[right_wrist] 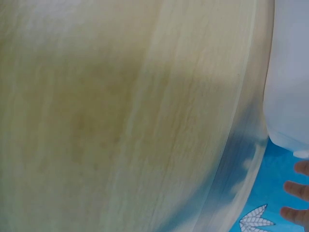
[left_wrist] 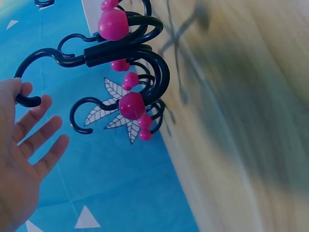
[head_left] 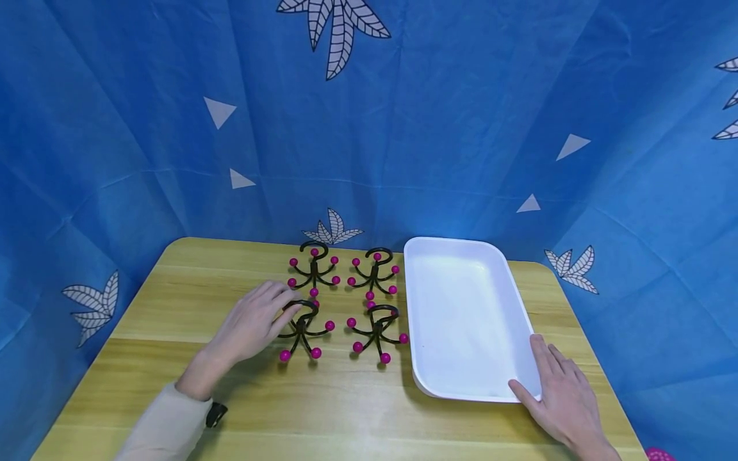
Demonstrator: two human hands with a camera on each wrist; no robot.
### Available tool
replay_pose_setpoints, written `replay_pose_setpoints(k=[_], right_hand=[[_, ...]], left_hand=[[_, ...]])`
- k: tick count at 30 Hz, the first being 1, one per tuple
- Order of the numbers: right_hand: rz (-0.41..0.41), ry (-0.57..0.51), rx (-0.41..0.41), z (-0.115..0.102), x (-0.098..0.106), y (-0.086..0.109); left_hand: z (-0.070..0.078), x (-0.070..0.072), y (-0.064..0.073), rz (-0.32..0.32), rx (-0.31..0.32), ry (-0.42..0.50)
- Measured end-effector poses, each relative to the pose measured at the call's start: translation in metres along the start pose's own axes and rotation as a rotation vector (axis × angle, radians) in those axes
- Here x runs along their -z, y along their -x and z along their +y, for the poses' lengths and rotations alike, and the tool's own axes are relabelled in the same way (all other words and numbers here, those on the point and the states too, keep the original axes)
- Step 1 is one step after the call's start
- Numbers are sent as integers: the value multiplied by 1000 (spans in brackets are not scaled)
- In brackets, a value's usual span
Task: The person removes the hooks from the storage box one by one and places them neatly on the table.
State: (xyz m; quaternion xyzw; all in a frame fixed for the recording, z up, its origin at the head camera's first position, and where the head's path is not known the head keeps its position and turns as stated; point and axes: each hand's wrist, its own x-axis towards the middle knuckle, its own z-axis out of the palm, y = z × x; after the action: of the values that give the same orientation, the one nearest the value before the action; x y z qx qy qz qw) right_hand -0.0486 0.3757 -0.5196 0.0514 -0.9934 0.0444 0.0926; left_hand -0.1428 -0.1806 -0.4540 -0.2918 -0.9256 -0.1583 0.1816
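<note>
Several black claw-shaped hanging hooks with pink ball tips stand on the table with their curved tops upward. My left hand [head_left: 257,320] pinches the curved top of the front-left hook [head_left: 301,326] between thumb and index finger. In the left wrist view, that hook [left_wrist: 96,54] runs out from the fingertips, and the other fingers are spread. To its right is the front-right hook [head_left: 377,328]; behind are the back-left hook [head_left: 314,269] and back-right hook [head_left: 374,272]. On the near right corner of a white tray [head_left: 410,307] rests my right hand [head_left: 562,394], its fingers extended along the rim.
The wooden table [head_left: 242,422] has rounded far corners. Close behind it hangs a blue curtain [head_left: 450,128] with leaf and triangle prints, also covering both sides. The tray stands just right of the hooks, and the right wrist view shows its outer wall [right_wrist: 292,72].
</note>
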Motion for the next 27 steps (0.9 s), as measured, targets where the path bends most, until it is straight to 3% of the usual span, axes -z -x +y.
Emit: replay_pose_setpoints(k=[27], right_hand=[[-7,8,7,-2,1,-3]], left_hand=[[-12,-13,9,-26,61,15]])
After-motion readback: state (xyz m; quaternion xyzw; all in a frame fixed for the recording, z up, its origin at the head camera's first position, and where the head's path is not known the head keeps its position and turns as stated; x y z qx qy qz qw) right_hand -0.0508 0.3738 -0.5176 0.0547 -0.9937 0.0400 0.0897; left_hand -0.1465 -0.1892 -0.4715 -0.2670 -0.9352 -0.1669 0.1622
